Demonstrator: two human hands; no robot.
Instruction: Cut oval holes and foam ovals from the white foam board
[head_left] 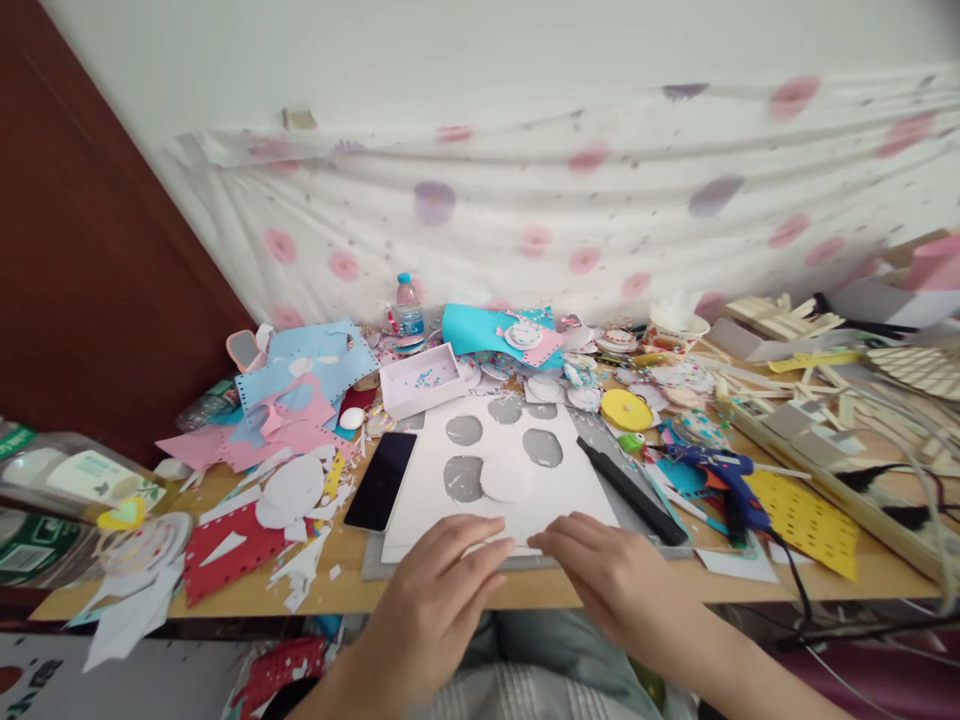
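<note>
A white sheet of paper point(442, 520) with several round holes cut in it lies on a grey cutting mat point(371, 570) in front of me. A loose white paper disc point(504, 478) rests on the sheet, partly over one hole. My left hand point(450, 575) is at the sheet's near edge, palm down, its fingers stretched out and slightly apart. Facing it from the right, my right hand point(592, 555) lies over the same edge with its fingers extended to the left. A small gap separates the fingertips. I see nothing held in either hand.
A black phone point(381, 482) lies left of the sheet. To the right are a black bar-shaped tool point(634, 492), a blue glue gun point(720, 470) and a yellow round lid point(626, 409). Paper scraps point(292, 490), a pale box point(422, 380) and a bottle point(409, 308) crowd around.
</note>
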